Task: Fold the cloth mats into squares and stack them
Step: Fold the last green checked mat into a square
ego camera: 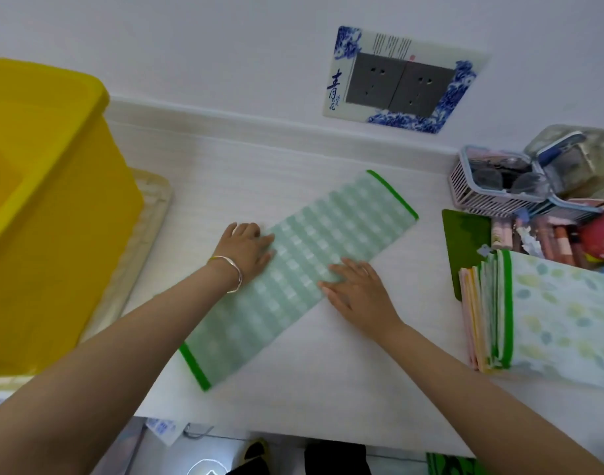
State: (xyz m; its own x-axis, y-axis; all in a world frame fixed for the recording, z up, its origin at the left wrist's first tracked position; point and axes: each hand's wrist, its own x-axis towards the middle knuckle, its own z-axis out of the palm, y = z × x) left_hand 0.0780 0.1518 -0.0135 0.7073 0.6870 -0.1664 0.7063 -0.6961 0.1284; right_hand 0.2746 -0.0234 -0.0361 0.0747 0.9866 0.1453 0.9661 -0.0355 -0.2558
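So the whole thing sits on a white bench (293, 389) pushed against a plain white wall (191, 46), with a low ledge running along the back where they meet. The bench's front edge cuts across the bottom, with floor clutter below it that's too blurry to name.

A big yellow bin (47, 217) takes the left side, sitting on a beige tray (153, 214) that pokes out past it. The green checked mat (311, 255) lies mid-bench as a long strip, running diagonally from near-left to far-right, bright green trim on both short ends. Its near end stops short of the front edge and its far end stops short of the ledge. There's bare bench on both long sides, more on the right.

Over on the right is the stack of folded mats (550, 313), a leafy pale one on top, well apart from the strip. A dark green board (465, 241) peeks out from under it. Behind that are a pink basket (492, 193) and a jumble of small stuff. A blue-and-white socket plate (401, 80) is on the wall.

Both bare forearms reach in from the bottom. The left grip (247, 250) lies flat on the strip's left long edge, fingers straight and together. The right grip (357, 286) lies flat on the opposite edge, fingers straight, pointing back toward the left one. Neither pinches anything. There's a silver bracelet (230, 272) on the left wrist.
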